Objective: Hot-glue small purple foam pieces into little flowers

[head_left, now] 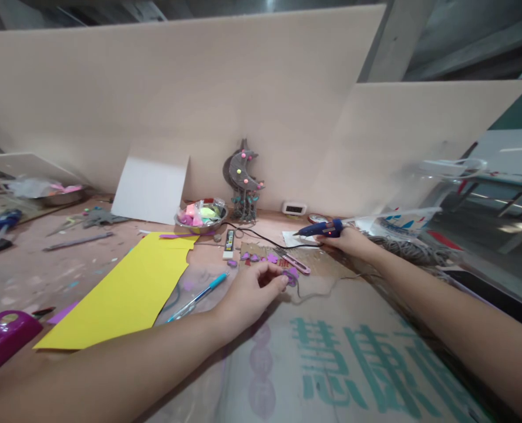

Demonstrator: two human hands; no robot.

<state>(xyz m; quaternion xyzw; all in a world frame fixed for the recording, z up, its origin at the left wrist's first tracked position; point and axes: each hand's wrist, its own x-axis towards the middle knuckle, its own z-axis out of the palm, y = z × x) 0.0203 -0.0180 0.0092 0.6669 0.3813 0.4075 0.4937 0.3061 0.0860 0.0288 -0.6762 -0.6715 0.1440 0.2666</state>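
Between the thumb and fingers of my left hand (261, 288) is a small purple flower-like piece (291, 275) edged with grey yarn; a grey yarn strand (326, 295) trails from it across the cardboard. My right hand (346, 239) grips a dark blue glue gun (322, 228), its nozzle pointing left above a small white paper (296, 238). Several more purple pieces (254, 257) lie just beyond my left hand. Close to them rests a pink utility knife (296, 262). A blue pen (199, 296) lies left of my left hand.
Yellow paper (124, 294) covers the left middle. At the back stand a metal bowl of coloured clay (201, 214), a grey moon decoration (244, 176) and a small white timer (294, 208). Grey yarn (413, 251) lies right; printed cardboard (353, 358) spans the front.
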